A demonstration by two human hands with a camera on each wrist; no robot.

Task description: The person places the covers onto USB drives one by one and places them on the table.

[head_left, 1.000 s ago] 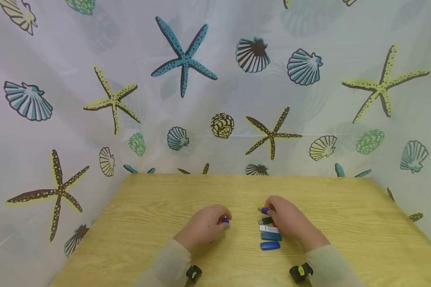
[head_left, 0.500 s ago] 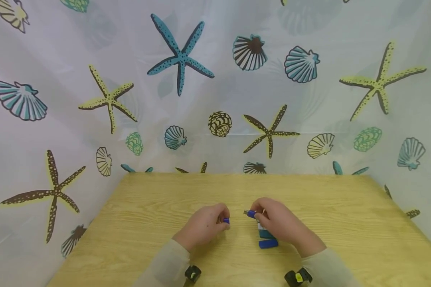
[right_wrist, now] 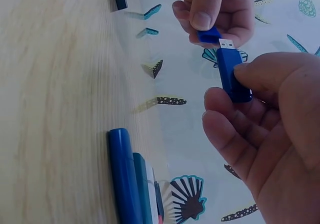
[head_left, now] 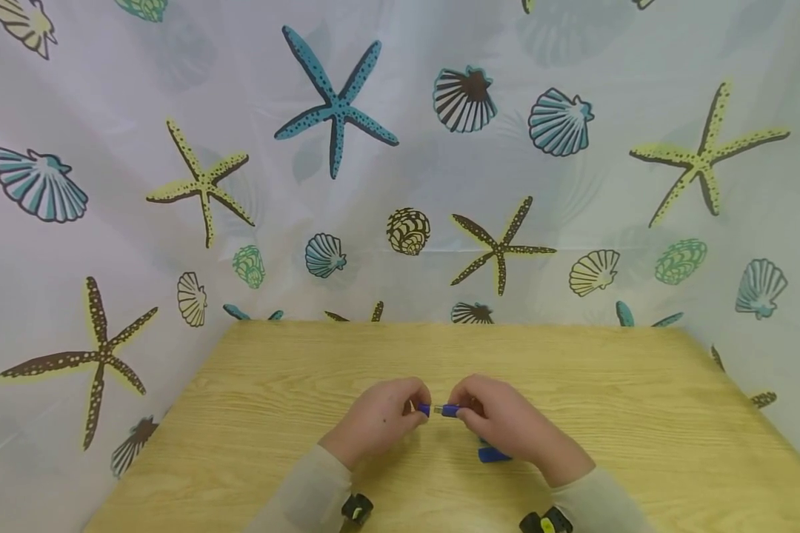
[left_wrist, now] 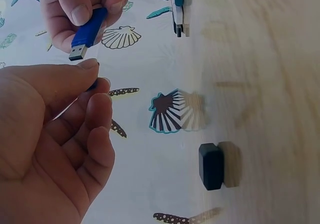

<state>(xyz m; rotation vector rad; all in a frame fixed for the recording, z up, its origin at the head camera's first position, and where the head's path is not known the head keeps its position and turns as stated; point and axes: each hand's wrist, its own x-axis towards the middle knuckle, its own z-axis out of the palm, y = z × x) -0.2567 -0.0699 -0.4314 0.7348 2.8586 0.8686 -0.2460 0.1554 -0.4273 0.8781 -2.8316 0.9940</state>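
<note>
My left hand (head_left: 381, 416) pinches a small blue USB stick cap (right_wrist: 208, 35) between thumb and forefinger. Opposite it, my right hand (head_left: 510, 420) holds a blue USB flash drive (right_wrist: 232, 76) by its body, metal plug bare and directed at the cap. Seen from the right wrist, the plug's tip is right at the cap's mouth; the head view has a narrow gap between them. Both are held up over the table. From the left wrist, the cap is mostly covered by the left fingertips.
Below the right hand lies a row of USB sticks: a blue one (right_wrist: 122, 176), a teal one (right_wrist: 142, 186), a white one (right_wrist: 151, 189) and a dark one behind. A small black cap (left_wrist: 211, 166) rests on the wooden table (head_left: 293, 363). A shell-patterned curtain (head_left: 387, 170) surrounds it.
The right hand has lifted the blue flash drive away from the row and brought it leftward to the cap. The left hand has stayed nearly still, holding the cap.
</note>
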